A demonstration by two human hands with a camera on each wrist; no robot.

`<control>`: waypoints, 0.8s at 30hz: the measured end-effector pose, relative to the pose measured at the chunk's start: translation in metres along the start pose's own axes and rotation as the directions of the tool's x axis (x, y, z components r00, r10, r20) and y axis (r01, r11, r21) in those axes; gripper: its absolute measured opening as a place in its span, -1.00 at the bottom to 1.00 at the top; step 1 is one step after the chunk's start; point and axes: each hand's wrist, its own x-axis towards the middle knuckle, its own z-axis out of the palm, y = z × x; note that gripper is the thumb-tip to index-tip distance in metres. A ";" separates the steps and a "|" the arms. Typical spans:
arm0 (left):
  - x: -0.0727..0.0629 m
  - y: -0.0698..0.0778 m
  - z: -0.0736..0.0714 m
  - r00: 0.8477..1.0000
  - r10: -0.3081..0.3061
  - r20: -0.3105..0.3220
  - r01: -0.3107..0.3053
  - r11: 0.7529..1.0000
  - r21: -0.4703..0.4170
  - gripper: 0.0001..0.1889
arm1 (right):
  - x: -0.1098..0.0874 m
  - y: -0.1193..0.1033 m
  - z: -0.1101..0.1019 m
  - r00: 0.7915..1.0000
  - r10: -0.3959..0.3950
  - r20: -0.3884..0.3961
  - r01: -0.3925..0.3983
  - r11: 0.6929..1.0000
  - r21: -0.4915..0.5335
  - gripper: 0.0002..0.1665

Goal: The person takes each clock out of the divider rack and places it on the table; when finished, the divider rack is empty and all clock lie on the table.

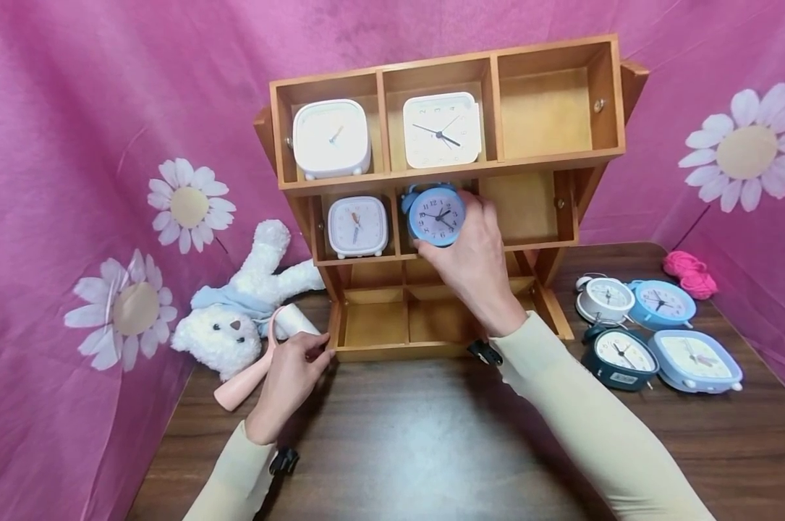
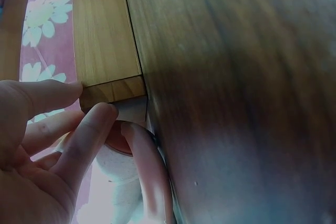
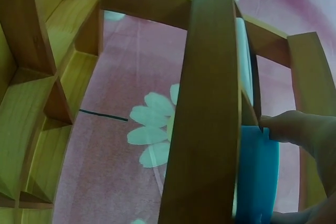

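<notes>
1 blue clock (image 1: 436,215) | gripped between right hand's (image 1: 475,262) thumb and fingers | left hand (image 1: 291,378) pinches shelf's (image 1: 529,206) corner

Pink draped walls (image 1: 171,51), white daisy prints (image 1: 747,150); dark wood-grain tabletop (image 1: 353,405), pale glare (image 1: 425,449).

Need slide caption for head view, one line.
Right hand grips a round blue alarm clock just below the top row of a brown wooden shelf; left hand holds its lower left corner.
</notes>
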 end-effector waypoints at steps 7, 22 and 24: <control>0.000 -0.012 0.007 1.000 0.008 -0.015 -0.008 1.000 0.014 -0.70 | -0.004 -0.004 -0.006 1.000 -0.019 -0.021 0.020 1.000 0.005 0.21; 0.001 0.024 -0.012 0.999 0.037 -0.030 -0.039 0.998 -0.045 -0.73 | -0.028 -0.010 -0.021 0.998 -0.056 -0.033 0.058 0.997 0.051 0.22; 0.000 0.019 -0.011 0.999 0.039 -0.030 -0.040 0.999 -0.035 -0.71 | -0.031 -0.012 -0.023 0.998 -0.058 -0.020 0.059 0.997 0.055 0.22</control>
